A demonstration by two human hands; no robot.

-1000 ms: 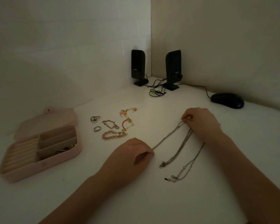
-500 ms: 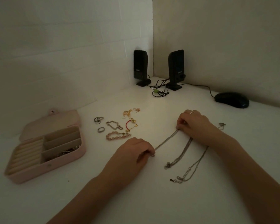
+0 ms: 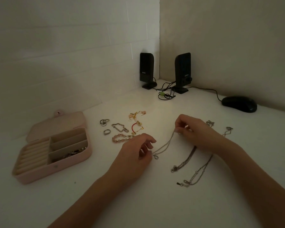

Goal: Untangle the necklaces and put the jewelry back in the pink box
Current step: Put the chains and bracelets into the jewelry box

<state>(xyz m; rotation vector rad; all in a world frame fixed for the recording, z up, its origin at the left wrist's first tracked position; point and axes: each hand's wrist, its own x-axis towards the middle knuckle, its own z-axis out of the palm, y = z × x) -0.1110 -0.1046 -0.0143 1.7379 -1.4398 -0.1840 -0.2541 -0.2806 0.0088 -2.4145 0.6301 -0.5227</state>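
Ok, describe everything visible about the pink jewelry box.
The pink jewelry box lies open on the white table, left of the left hand, nothing touching it. Its lid is laid back, a snap tab at the far edge. The cream interior has ridged ring rolls on the left and three compartments; the nearest holds small jewelry, too dim to identify.

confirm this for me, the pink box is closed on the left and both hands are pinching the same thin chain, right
Not quite. The head view shows the pink box lying open, its lid folded back and compartments exposed. The rest holds: it sits on the left, and the left hand and right hand each pinch the same thin chain.
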